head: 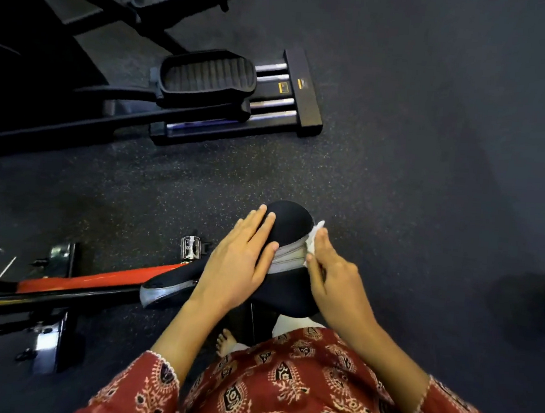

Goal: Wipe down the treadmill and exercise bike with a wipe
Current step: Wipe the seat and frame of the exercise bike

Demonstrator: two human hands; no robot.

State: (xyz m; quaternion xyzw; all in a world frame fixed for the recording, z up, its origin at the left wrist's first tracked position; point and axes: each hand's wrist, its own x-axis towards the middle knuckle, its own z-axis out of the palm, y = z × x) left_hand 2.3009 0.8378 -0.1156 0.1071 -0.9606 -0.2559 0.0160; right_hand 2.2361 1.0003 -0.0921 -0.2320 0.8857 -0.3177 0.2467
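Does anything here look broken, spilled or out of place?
Nothing stands out. The left hand rests flat on the bike saddle, the right hand holds a white wipe against its side; no spills or damage show.

Seen from above, a left hand (238,262) lies flat on a black bike saddle (291,223). The right hand (328,271) holds a white wipe (314,238) against the saddle's side. An elliptical machine (206,72) stands beyond.

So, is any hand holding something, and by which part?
The right hand pinches the wipe around its middle, against the side of the saddle. The left hand rests flat on the saddle, holding nothing.
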